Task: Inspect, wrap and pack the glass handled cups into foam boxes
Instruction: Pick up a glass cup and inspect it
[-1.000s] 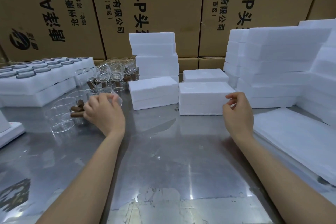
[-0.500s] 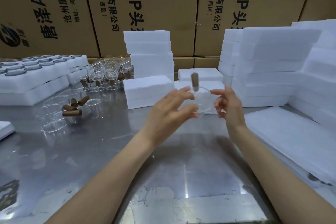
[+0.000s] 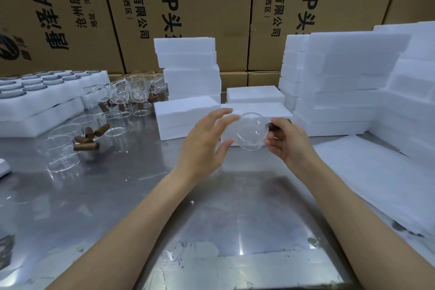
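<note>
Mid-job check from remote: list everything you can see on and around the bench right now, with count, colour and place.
held glass cup: one, clear with brown handle, between both hands above the bench
loose glass cups: many, clear with brown handles, left and back-left of bench; exact count unclear
foam trays: two stacked, white, far left, round slots filled
foam boxes: many, white, stacked at centre back and right
foam sheets: a pile, white, right edge of bench
bench: one, shiny metal
cartons: several, brown with black print, behind
left hand: fingers spread, touching the cup's bowl
right hand: grips the handle
</note>
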